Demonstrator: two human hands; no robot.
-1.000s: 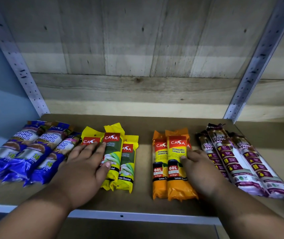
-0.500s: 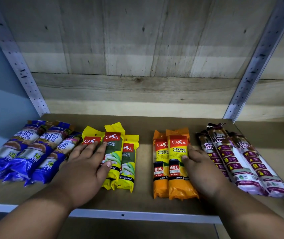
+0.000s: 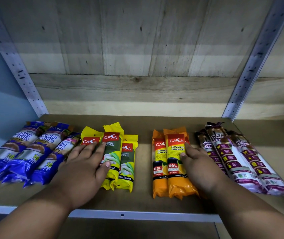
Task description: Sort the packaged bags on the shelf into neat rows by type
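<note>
Yellow packs point(image 3: 118, 157): three, red "CASA" label, "Degradable Garbage Bag", "…rass Scented"; lying at 7 o'clock on the shelf point(image 3: 143, 200).
Orange packs point(image 3: 170, 163): two showing, "CASA", "Degradable Garbage Bag", "60L", "10 Bags", "Lemon Scented"; at 5 o'clock.
Blue packs point(image 3: 25, 152): three, "Singlet Handle", "Garbage Bag", "18", "27L"; at 9 o'clock, slanted.
Purple-white packs point(image 3: 238, 157): three, "Draw String Bag"; at 3 o'clock, slanted.
Left hand point(image 3: 84, 171): palm down, flat, fingers spread over the leftmost yellow pack, thumb on the middle one; pinching nothing.
Right hand point(image 3: 200, 168): laid against the right edge of the orange packs, fingers together, thumb on the pack's face.
Behind: wooden boards, grey slotted posts.
</note>
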